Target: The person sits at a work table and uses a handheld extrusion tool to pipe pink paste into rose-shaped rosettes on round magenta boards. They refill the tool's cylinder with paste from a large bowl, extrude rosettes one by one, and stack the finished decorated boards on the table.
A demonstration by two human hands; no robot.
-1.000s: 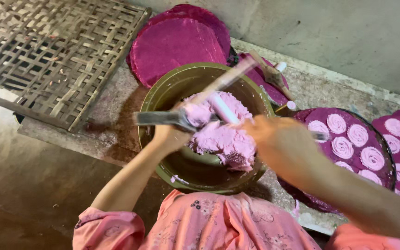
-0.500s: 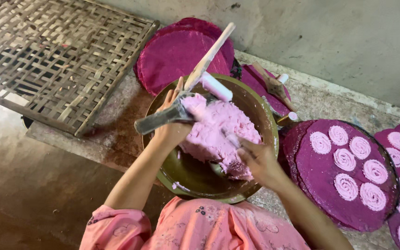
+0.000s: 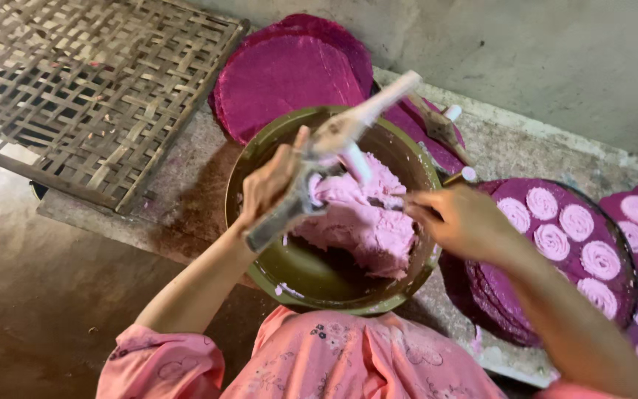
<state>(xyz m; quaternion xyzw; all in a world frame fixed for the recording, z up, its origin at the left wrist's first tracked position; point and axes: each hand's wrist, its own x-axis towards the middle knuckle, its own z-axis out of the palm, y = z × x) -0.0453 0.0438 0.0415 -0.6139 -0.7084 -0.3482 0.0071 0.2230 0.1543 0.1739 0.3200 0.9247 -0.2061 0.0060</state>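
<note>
A metal press tool (image 3: 300, 203), gripped by the closed left hand (image 3: 267, 185), is held over the pink dough (image 3: 363, 222) in the olive bowl (image 3: 260, 159), which the right hand (image 3: 459, 222) pinches, so sticky dough could be dropped outside the rim if the tool is tilted.

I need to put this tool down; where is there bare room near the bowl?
Bare ledge lies between the woven mat and the bowl. Right of the bowl it is crowded: purple trays with pink spirals. Behind, a bare purple tray.
</note>
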